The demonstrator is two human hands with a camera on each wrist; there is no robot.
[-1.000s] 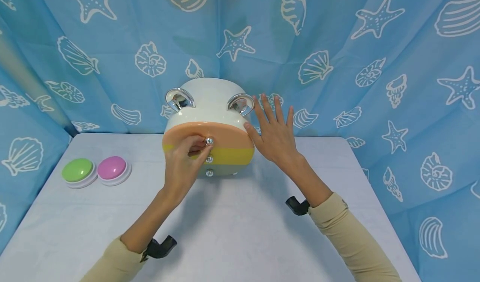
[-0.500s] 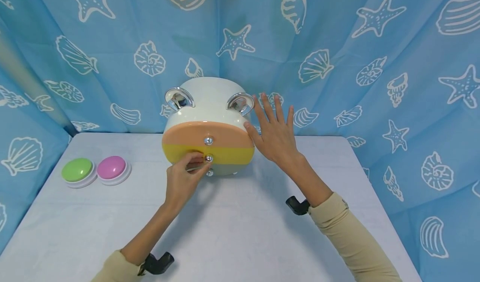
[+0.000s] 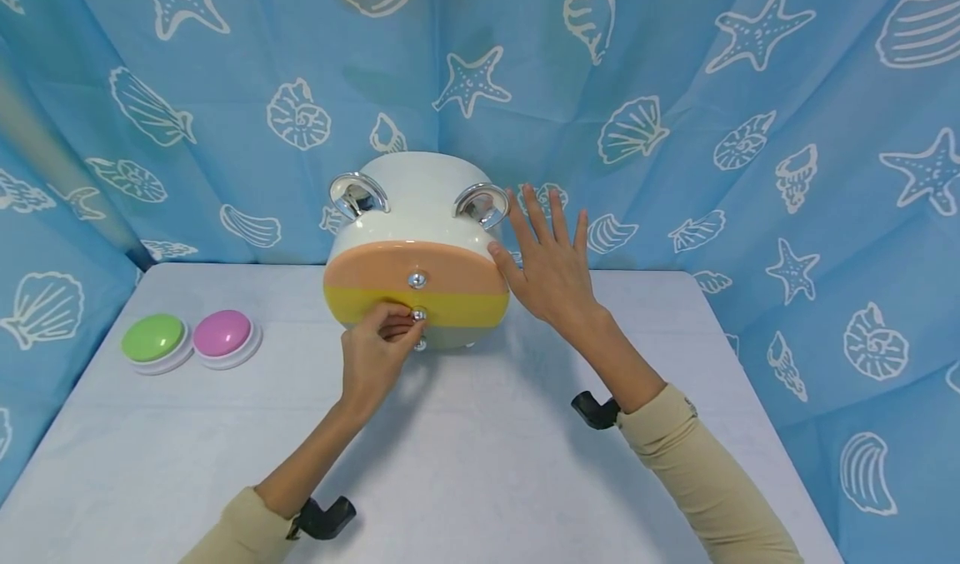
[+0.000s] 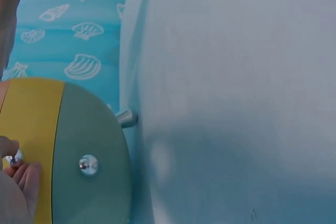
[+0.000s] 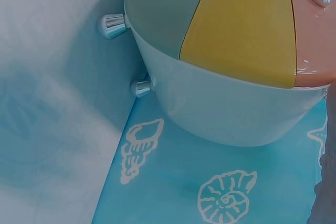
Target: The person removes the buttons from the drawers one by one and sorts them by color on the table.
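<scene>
A small white cabinet (image 3: 427, 182) with a rounded body stands at the back of the table, two chrome ear-like loops on top. Its front has an orange drawer (image 3: 367, 266), a yellow drawer (image 3: 468, 307) and a grey-green drawer (image 4: 97, 129), each with a silver knob. All three fronts look flush in the wrist views. My left hand (image 3: 375, 364) pinches the middle knob (image 4: 14, 158), on the yellow drawer, between thumb and fingers. Fingers spread and straight, my right hand (image 3: 553, 277) lies against the cabinet's right side near the chrome loop (image 3: 482, 206).
To the left on the white-covered table (image 3: 480, 464) sit a green push button (image 3: 153, 337) and a pink push button (image 3: 222, 333), both on white bases. A blue curtain (image 3: 675, 64) with shell prints hangs close behind the cabinet. Silver feet (image 5: 113, 25) raise the cabinet.
My left hand has gone down from the orange drawer's knob to the yellow drawer's knob and now pinches it. The right hand has stayed in place.
</scene>
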